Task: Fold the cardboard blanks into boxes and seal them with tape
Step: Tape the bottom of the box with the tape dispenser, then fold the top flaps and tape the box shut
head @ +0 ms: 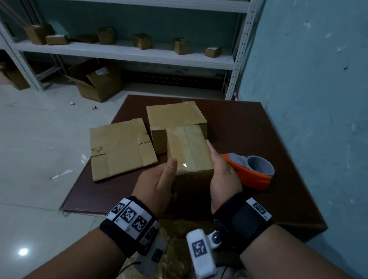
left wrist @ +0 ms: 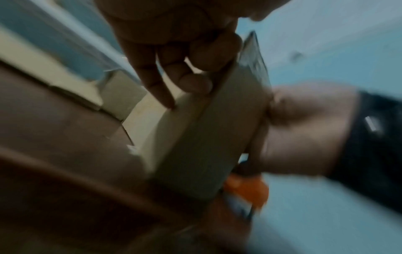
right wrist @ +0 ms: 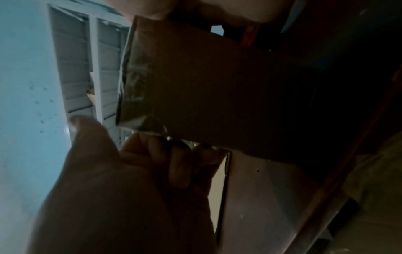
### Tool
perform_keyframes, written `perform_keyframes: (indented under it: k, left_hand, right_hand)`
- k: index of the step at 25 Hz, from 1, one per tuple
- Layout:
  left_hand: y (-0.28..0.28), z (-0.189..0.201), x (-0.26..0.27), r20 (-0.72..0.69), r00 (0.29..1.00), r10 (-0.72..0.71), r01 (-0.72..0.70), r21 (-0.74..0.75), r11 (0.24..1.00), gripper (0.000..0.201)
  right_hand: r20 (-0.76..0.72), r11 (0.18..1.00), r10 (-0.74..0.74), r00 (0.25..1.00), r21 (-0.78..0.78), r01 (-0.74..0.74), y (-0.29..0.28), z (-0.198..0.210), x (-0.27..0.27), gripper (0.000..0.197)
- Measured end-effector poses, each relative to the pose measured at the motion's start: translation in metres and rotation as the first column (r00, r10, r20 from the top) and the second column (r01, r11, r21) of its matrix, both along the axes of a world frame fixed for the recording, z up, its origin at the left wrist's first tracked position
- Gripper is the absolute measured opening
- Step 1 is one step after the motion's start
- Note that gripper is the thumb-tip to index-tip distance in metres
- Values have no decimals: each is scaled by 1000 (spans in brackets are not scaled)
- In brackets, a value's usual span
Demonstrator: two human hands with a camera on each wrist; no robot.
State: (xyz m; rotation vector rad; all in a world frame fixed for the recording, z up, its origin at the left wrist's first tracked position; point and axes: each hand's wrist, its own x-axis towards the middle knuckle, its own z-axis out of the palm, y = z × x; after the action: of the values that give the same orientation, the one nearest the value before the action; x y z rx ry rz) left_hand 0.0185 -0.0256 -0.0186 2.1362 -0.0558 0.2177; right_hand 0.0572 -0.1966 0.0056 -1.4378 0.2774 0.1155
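I have the small brown cardboard box with clear tape along its top seam (head: 189, 150) up between both hands at the centre of the head view, above the dark red-brown square table (head: 252, 125). My left hand (head: 156, 184) grips its near left corner, thumb lying on the taped top and fingers curled against the side; my right hand (head: 223, 172) clasps the right wall, fingers wrapped round out of sight. To finish this step well, I judge I should run the thumb firmly along the shiny tape end at the near edge so it sticks flat, keeping the flaps level and the grip light enough not to dent the walls. Just right of my right hand lies the orange and grey tape dispenser (head: 253, 171); left of centre rests a flat tan cardboard blank (head: 120, 147), and behind my box sits a larger brown taped box (head: 173, 116).
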Motion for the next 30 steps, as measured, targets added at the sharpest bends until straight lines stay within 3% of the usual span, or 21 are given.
perform_keyframes:
  k: [1,3,5,8,11,13,14,16,18,19,21,23,24,26,28,30]
  left_hand:
    - [-1,7,1,-60,996,73,-75,-37,996,76]
    - [-1,22,4,-174,959,225,-252,-155,955,49]
    - [3,36,7,-267,928,260,-333,-282,900,31]
    - [7,57,6,-354,915,195,-361,-497,789,28]
    - [19,67,3,-446,888,112,-332,-452,828,62]
    - [25,67,4,-543,834,97,-354,-394,848,98]
    - [27,67,4,-562,820,107,-380,-396,836,106]
    - [29,69,6,-565,818,108,-429,-473,769,97]
    - [33,63,11,-559,823,102,-472,-574,669,69]
    - [36,60,14,-556,828,71,-486,-650,584,51]
    - [36,56,12,-513,858,-25,-463,-794,393,27]
    - [31,50,10,-472,878,-80,-430,-851,300,35]
    - [28,46,10,-460,883,-92,-418,-861,290,48]
    - [24,43,11,-449,889,-86,-397,-853,339,68]
    - [24,44,12,-437,898,-45,-367,-803,470,67]
    - [28,42,15,-386,922,39,-344,-765,545,68]
  right_hand:
    - [27,999,32,999,8,-32,2,-3,-4,62]
    - [48,990,132,990,-64,-129,8,0,-14,40]
    - [13,971,234,972,-48,-233,10,3,-13,36]
    - [116,972,231,966,20,-234,3,7,-9,38]
    - [280,926,378,883,-137,-353,0,10,-11,32]
    - [297,901,434,851,-154,-406,-3,6,-10,34]
    - [289,897,443,849,-146,-418,-3,5,-8,34]
    - [294,922,386,874,-127,-365,-4,7,-4,31]
    - [286,973,219,933,-138,-186,-7,15,0,27]
    - [271,988,118,955,-130,-85,-9,16,2,29]
    - [202,999,39,979,-39,-32,-13,13,4,54]
    - [116,982,98,988,152,-115,-9,10,2,79]
    - [120,966,143,982,200,-165,-6,7,0,79]
    - [184,976,179,967,89,-198,-2,6,-4,58]
    - [277,982,165,946,-133,-133,-8,8,-2,46]
    - [364,905,244,899,-419,-76,-21,13,2,38]
